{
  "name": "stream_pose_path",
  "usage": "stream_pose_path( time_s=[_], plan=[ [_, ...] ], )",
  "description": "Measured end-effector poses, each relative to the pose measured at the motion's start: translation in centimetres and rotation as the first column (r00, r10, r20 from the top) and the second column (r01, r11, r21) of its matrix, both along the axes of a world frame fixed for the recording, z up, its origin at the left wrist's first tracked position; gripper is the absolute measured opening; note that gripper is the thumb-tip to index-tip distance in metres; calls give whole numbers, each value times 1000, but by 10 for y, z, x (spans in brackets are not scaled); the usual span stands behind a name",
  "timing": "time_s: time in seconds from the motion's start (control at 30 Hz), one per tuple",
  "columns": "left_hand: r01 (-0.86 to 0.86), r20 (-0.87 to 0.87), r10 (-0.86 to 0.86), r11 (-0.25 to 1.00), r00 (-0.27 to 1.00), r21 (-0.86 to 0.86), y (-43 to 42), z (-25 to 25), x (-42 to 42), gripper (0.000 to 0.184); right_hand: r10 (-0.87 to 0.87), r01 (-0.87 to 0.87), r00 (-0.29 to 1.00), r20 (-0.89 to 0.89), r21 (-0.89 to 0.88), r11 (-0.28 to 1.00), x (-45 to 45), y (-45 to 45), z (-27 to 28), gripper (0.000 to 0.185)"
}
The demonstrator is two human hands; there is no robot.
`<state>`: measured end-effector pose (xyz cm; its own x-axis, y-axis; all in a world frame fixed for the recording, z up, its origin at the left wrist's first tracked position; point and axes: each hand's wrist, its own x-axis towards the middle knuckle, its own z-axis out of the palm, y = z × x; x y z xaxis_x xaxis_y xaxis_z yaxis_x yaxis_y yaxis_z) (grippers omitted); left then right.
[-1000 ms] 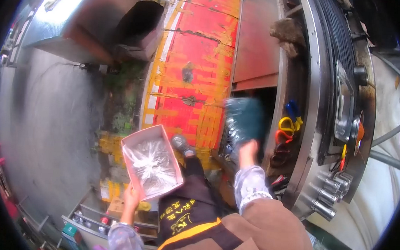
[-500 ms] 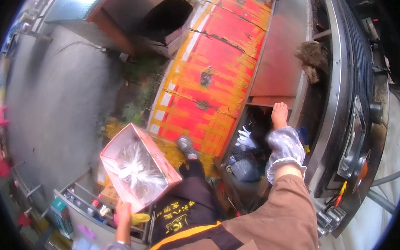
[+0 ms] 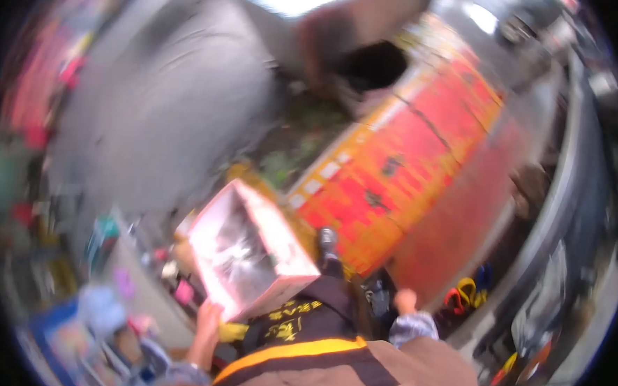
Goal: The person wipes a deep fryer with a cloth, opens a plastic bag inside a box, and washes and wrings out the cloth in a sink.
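A pink cardboard box point(image 3: 292, 281), open at the top, is tilted in front of my apron with a clear plastic bag point(image 3: 239, 256) inside. My left hand point(image 3: 208, 319) is closed on the box's near edge. My right hand point(image 3: 406, 301) is at the near edge of a flat cover panel point(image 3: 446, 249) that reflects red; its fingers are blurred but look curled over that edge. Beside the hand, a dark compartment point(image 3: 379, 294) shows partly, with bags inside hard to make out.
A red floor strip with yellow tape point(image 3: 393, 183) runs ahead, with my shoe point(image 3: 328, 243) at its near end. Grey floor point(image 3: 166, 115) spreads left. A long metal-edged counter point(image 3: 557, 185) lines the right. Yellow and red handles point(image 3: 466, 292) lie near the panel. Shelving point(image 3: 123, 274) stands at left.
My right hand has drawn the cover panel toward me, and less of the compartment shows. The view has swung left and blurred. My left hand still holds the box.
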<state>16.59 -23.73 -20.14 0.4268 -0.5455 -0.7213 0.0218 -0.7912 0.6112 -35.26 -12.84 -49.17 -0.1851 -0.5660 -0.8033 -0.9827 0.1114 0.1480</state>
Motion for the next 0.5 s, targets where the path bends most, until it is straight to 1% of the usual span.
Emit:
stream_pose_path(
  time_s=[0.03, 0.07, 0.1, 0.13, 0.17, 0.2, 0.27, 0.33, 0.4, 0.43, 0.47, 0.5],
  plan=[
    [-11, -25, 10, 998, 1000, -54, 13, 1, 5, 21, 5, -8, 998, 65, 47, 999, 17, 21, -3, 21],
    [-47, -9, 47, 998, 999, -38, 18, 9, 5, 22, 19, -36, 993, 119, 144, 989, 37, 30, 8, 24],
    [-109, -34, 108, 993, 994, -35, 21, 19, 1, 25, 36, -70, 987, 157, 220, 973, 54, 38, 16, 27],
    [-88, -39, 85, 993, 996, -80, 38, 13, 11, 27, 51, -109, 968, 247, 228, 968, 54, 72, -10, 29],
    [-133, -61, 129, 988, 990, -77, 44, 22, 12, 28, 110, -144, 948, 300, 93, 985, 43, 155, -93, 24],
    [-172, -82, 165, 980, 983, -101, 52, 30, 17, 28, 52, -115, 940, 336, 171, 979, 46, 151, -76, 24],
    [-221, -140, 202, 965, 969, -141, 65, 32, 24, 28, -36, -52, 936, 351, 237, 970, 57, 125, -53, 26],
    [-256, -177, 229, 955, 957, -149, 92, 35, 44, 28, -120, 41, 926, 359, 219, 975, 65, 99, -38, 30],
    [-311, -198, 279, 938, 940, -154, 120, 40, 60, 29, -171, 120, 892, 419, 146, 982, 83, 61, -18, 34],
    [-330, -209, 289, 923, 934, -200, 135, 39, 64, 28, -154, 126, 868, 472, 90, 988, 93, 39, -8, 37],
    [-338, -194, 298, 915, 935, -219, 148, 37, 70, 27, -99, 105, 838, 537, 18, 994, 111, 15, 6, 39],
    [-345, -176, 308, 908, 935, -239, 163, 36, 78, 26, 32, 38, 793, 608, -102, 994, 133, -9, 22, 42]
  ],
)
